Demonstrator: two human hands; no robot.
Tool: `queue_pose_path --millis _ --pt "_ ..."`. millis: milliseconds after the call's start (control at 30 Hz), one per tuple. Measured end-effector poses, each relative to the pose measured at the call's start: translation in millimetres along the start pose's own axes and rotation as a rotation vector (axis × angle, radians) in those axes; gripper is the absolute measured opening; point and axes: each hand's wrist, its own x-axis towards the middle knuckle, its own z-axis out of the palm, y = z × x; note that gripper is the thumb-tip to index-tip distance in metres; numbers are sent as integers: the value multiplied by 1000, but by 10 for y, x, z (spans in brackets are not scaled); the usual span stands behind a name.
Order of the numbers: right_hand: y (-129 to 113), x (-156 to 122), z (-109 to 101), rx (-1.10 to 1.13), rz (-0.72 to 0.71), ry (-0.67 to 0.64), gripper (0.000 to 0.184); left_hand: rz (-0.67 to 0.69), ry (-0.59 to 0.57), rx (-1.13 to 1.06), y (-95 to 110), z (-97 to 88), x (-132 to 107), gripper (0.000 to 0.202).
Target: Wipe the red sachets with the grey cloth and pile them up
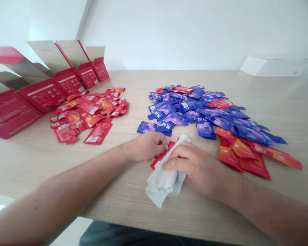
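Observation:
In the head view my right hand is closed around a folded white cloth, pressing it on a red sachet near the table's front. My left hand has its fingers curled at the sachet's left edge, gripping it. The cloth and my fingers cover much of that sachet. To the left lies a heap of red sachets. Beyond my hands spreads a pile of blue-purple sachets, with a few red ones on top. Several orange-red sachets lie at its near right end, beside my right forearm.
A row of open red cartons with raised flaps stands along the left side. A white box is at the back right, by the wall. The light wooden table ends just before my lap.

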Motion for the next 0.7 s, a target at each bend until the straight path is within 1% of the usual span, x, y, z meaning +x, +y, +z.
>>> queue_pose_path --millis 33,100,133,200,233,300,400,567,633,700 --pt "-49 1 7 8 -22 -47 29 7 4 2 -5 -9 -10 16" --pt "-90 -9 0 36 -41 -41 32 9 7 -13 -19 -38 -27 16" --pt "-79 -18 -12 59 -45 -19 34 7 11 -29 -30 -60 -33 15" --pt "-12 -34 -45 62 4 77 35 3 44 -57 -62 -125 -47 15" --pt "30 -40 -59 54 22 119 35 7 79 -63 -83 -170 -56 15" --pt "100 -44 -77 42 64 155 35 25 175 -56 -123 -287 -87 16" --pt "137 -38 -74 37 77 164 35 39 337 -27 -159 -514 -165 17" --pt "113 -27 -57 22 68 154 37 25 527 -52 -209 -945 -364 18" --pt "114 -29 -60 13 62 158 40 -1 612 -46 -295 -1129 -460 20" --pt "122 -35 -64 11 62 153 41 -54 717 -16 -432 -1332 -567 20"
